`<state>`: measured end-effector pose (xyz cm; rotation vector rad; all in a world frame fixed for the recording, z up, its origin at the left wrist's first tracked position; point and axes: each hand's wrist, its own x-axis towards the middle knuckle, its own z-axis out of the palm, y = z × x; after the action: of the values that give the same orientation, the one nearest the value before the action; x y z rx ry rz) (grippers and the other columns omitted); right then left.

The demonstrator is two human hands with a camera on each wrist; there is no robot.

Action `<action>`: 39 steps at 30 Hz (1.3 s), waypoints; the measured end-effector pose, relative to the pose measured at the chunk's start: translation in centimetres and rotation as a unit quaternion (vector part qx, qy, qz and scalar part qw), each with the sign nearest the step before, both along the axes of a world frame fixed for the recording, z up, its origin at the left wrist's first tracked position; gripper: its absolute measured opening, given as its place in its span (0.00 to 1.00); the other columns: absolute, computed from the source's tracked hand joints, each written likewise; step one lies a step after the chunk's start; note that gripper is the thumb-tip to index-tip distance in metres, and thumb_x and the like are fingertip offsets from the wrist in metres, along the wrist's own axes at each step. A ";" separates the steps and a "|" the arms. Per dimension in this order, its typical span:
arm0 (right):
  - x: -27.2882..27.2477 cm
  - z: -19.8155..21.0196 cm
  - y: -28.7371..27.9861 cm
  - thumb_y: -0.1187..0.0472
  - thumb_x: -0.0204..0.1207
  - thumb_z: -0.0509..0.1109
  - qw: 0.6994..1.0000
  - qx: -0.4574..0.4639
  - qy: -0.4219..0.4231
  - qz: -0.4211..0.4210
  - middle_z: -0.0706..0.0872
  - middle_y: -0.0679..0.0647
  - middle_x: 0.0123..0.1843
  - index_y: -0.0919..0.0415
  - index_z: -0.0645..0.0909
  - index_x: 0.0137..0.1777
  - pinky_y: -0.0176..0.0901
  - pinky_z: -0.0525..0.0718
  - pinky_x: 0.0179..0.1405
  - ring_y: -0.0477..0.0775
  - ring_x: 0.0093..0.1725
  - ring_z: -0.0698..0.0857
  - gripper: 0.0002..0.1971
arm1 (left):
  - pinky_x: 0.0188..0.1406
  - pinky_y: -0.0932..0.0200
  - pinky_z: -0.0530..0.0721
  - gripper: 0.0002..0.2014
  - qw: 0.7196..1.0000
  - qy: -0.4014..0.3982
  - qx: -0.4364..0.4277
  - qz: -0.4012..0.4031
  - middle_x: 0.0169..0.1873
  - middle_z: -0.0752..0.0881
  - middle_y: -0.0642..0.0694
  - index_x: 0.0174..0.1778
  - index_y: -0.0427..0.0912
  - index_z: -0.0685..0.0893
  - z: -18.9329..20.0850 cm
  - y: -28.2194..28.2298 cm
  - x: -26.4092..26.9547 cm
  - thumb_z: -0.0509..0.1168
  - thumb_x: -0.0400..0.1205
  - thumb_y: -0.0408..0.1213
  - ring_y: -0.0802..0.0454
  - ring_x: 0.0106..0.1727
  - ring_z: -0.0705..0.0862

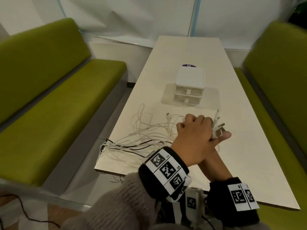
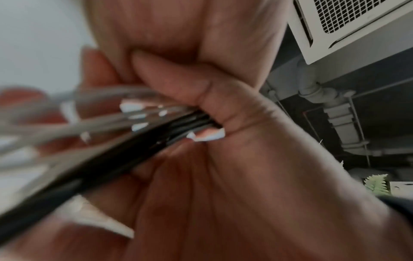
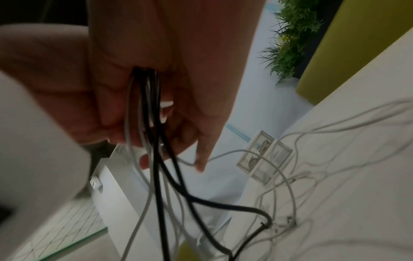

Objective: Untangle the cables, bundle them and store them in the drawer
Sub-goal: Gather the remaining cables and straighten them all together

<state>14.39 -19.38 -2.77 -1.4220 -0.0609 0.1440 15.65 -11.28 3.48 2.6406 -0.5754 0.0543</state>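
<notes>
Both hands, left hand (image 1: 193,135) over right hand (image 1: 221,138), are gripping the cables (image 1: 142,140), which are trailing leftward across the counter (image 1: 232,163); the drawer (image 1: 188,91) is sitting straight ahead.

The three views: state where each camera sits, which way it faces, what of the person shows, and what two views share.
Head: worn on the head, facing forward and down at the cream table; shows both banded wrists, the left hand over the right hand.
Left wrist: looks along the left hand, upward to a white ceiling vent; shows curled fingers.
Right wrist: looks along the right hand, down at the table.
Shared: head and right wrist both show the small white two-drawer box and the tangled white and black cables.
</notes>
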 end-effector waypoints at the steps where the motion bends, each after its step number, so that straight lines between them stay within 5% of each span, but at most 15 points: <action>1: 0.0 -0.8 0.2 0.57 0.74 0.75 1.000 -0.001 0.015 -0.021 0.79 0.40 0.44 0.47 0.71 0.43 0.30 0.78 0.51 0.23 0.37 0.81 0.13 | 0.52 0.45 0.69 0.40 0.999 -0.027 0.035 0.003 0.52 0.78 0.47 0.51 0.43 0.75 -0.2 -0.2 -0.2 0.32 0.70 0.70 0.45 0.58 0.69; 2: -0.3 -0.9 0.5 0.69 0.82 0.64 0.998 0.005 0.025 -0.056 0.79 0.42 0.44 0.48 0.70 0.43 0.31 0.78 0.50 0.23 0.35 0.81 0.13 | 0.52 0.44 0.70 0.43 0.998 -0.042 0.050 0.006 0.54 0.78 0.46 0.52 0.42 0.76 -0.2 -0.2 -0.4 0.30 0.68 0.70 0.44 0.59 0.70; 3: -0.6 -1.5 0.7 0.67 0.84 0.59 0.995 0.045 0.040 -0.077 0.79 0.43 0.43 0.49 0.70 0.43 0.31 0.79 0.48 0.24 0.35 0.81 0.12 | 0.55 0.42 0.71 0.42 0.998 -0.039 0.053 0.005 0.56 0.78 0.45 0.55 0.41 0.76 -0.2 -0.2 -0.5 0.32 0.70 0.71 0.43 0.61 0.70; 4: -0.6 -1.6 1.0 0.55 0.82 0.62 0.991 0.078 0.044 -0.101 0.82 0.43 0.41 0.49 0.71 0.44 0.31 0.81 0.47 0.25 0.35 0.82 0.05 | 0.59 0.41 0.70 0.39 0.999 -0.007 0.042 -0.006 0.60 0.76 0.44 0.58 0.41 0.74 -0.3 0.1 -0.5 0.39 0.73 0.71 0.43 0.64 0.68; 5: -0.8 -1.3 1.3 0.42 0.73 0.65 0.982 0.128 0.044 -0.132 0.85 0.43 0.39 0.50 0.72 0.45 0.32 0.83 0.44 0.29 0.36 0.84 0.13 | 0.63 0.41 0.69 0.36 0.998 0.048 0.017 -0.031 0.64 0.73 0.44 0.63 0.42 0.72 -0.5 0.5 -0.4 0.49 0.75 0.70 0.44 0.67 0.65; 6: -0.8 -1.1 1.5 0.38 0.68 0.65 0.970 0.181 0.043 -0.157 0.85 0.46 0.36 0.53 0.75 0.44 0.36 0.84 0.38 0.36 0.35 0.84 0.19 | 0.66 0.43 0.67 0.35 0.993 0.103 -0.010 -0.060 0.67 0.70 0.45 0.68 0.44 0.69 -0.4 1.2 -0.3 0.58 0.74 0.68 0.45 0.69 0.63; 8: -0.4 -0.6 2.0 0.46 0.78 0.64 0.947 0.201 0.052 -0.246 0.73 0.51 0.26 0.57 0.72 0.33 0.41 0.74 0.24 0.46 0.24 0.74 0.17 | 0.68 0.48 0.69 0.34 0.981 0.161 -0.051 -0.097 0.69 0.70 0.47 0.71 0.52 0.69 0.0 3.3 0.7 0.65 0.73 0.64 0.48 0.70 0.66; 12: -0.1 -0.2 2.1 0.53 0.83 0.61 0.904 0.289 0.129 -0.287 0.55 0.46 0.16 0.53 0.59 0.23 0.33 0.57 0.18 0.46 0.15 0.54 0.26 | 0.46 0.71 0.77 0.14 0.984 0.105 -0.147 0.000 0.48 0.84 0.53 0.55 0.45 0.83 1.7 8.3 6.4 0.65 0.80 0.49 0.64 0.43 0.81; 14: 0.0 -0.5 1.5 0.54 0.83 0.61 0.885 0.335 0.151 -0.285 0.54 0.45 0.15 0.52 0.58 0.23 0.32 0.58 0.17 0.46 0.14 0.53 0.26 | 0.35 0.75 0.73 0.08 0.993 0.062 -0.086 0.043 0.39 0.81 0.55 0.50 0.43 0.84 2.2 10.2 10.1 0.65 0.82 0.42 0.64 0.35 0.77; 17: 0.1 -0.6 1.0 0.60 0.82 0.60 0.880 0.348 0.161 -0.281 0.54 0.45 0.16 0.53 0.57 0.24 0.34 0.60 0.16 0.45 0.15 0.53 0.24 | 0.41 0.64 0.71 0.06 0.993 0.103 0.058 -0.010 0.40 0.80 0.52 0.49 0.43 0.85 1.0 10.7 13.8 0.65 0.81 0.39 0.55 0.41 0.77; 20: 0.2 -0.3 0.8 0.57 0.84 0.58 0.879 0.352 0.172 -0.273 0.53 0.46 0.17 0.53 0.56 0.23 0.35 0.61 0.16 0.47 0.16 0.53 0.26 | 0.45 0.62 0.72 0.05 0.970 0.153 0.167 -0.093 0.41 0.79 0.53 0.49 0.44 0.85 -1.5 9.4 15.5 0.65 0.80 0.39 0.55 0.43 0.76; 26: 0.0 -0.5 0.2 0.49 0.85 0.55 0.876 0.359 0.171 -0.273 0.59 0.50 0.20 0.56 0.60 0.22 0.35 0.65 0.13 0.48 0.17 0.61 0.28 | 0.46 0.59 0.75 0.05 0.974 0.121 0.146 -0.121 0.43 0.80 0.50 0.50 0.45 0.82 -3.7 5.2 18.3 0.62 0.83 0.38 0.54 0.42 0.76; 30: 0.1 -0.6 -0.4 0.44 0.79 0.57 0.883 0.361 0.168 -0.247 0.58 0.50 0.21 0.57 0.66 0.25 0.32 0.53 0.12 0.44 0.16 0.56 0.24 | 0.48 0.55 0.78 0.07 0.962 0.168 0.170 -0.135 0.41 0.80 0.49 0.54 0.47 0.82 -5.1 1.8 18.7 0.62 0.83 0.41 0.48 0.45 0.79; 35: 0.0 -0.8 -0.7 0.44 0.77 0.57 0.889 0.361 0.160 -0.233 0.57 0.49 0.21 0.59 0.69 0.28 0.34 0.51 0.14 0.43 0.17 0.54 0.22 | 0.33 0.64 0.76 0.08 0.922 0.233 0.253 -0.176 0.38 0.85 0.45 0.50 0.41 0.83 -5.9 -0.6 18.0 0.58 0.82 0.32 0.48 0.37 0.82; 39: 0.2 -1.0 -1.0 0.44 0.76 0.57 0.886 0.369 0.162 -0.229 0.57 0.50 0.21 0.59 0.70 0.28 0.32 0.53 0.12 0.43 0.17 0.55 0.22 | 0.28 0.72 0.71 0.10 0.947 0.198 0.224 -0.120 0.32 0.85 0.47 0.43 0.34 0.86 -5.6 -0.6 19.2 0.68 0.78 0.38 0.52 0.36 0.80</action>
<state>14.58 -20.38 -3.72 -0.6039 0.4551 -0.0386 34.89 -11.91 -2.16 2.8567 -0.8378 -0.7466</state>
